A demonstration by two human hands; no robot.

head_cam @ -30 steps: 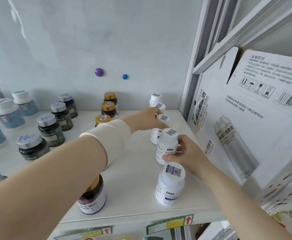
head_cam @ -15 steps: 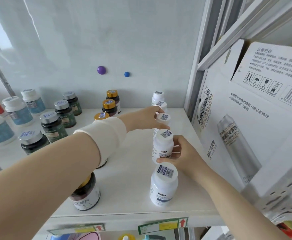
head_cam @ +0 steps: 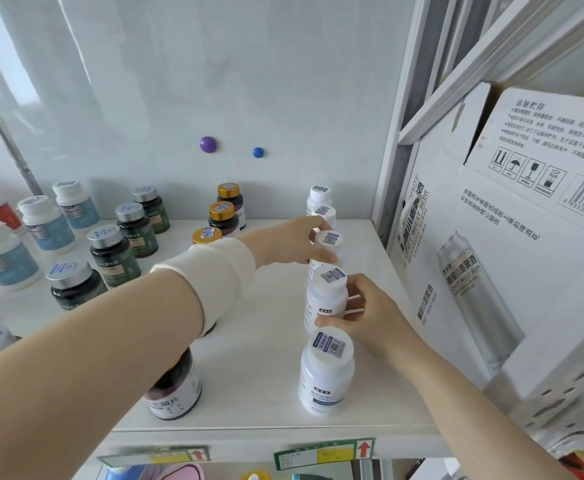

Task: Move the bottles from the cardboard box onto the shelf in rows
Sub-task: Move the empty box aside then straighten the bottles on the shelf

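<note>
A row of white bottles runs front to back on the right side of the white shelf (head_cam: 249, 393). My left hand (head_cam: 294, 242) reaches across and grips the third white bottle (head_cam: 328, 242) by its cap. My right hand (head_cam: 366, 313) holds the second white bottle (head_cam: 325, 299) from its right side; it stands on the shelf. The front white bottle (head_cam: 325, 372) stands free near the shelf edge. Two more white bottles (head_cam: 320, 199) stand at the back. The cardboard box (head_cam: 508, 254) with a beer-can print fills the right side.
Gold-capped dark bottles (head_cam: 223, 216) form a row left of the white ones, one (head_cam: 174, 389) at the front under my left forearm. Silver-capped dark bottles (head_cam: 114, 251) and blue-labelled white bottles (head_cam: 44, 223) stand further left. A metal shelf post (head_cam: 397, 150) separates shelf and box.
Both hands stay on their bottles; the second white bottle has shifted slightly left into line with the row. The view has moved a little closer.
</note>
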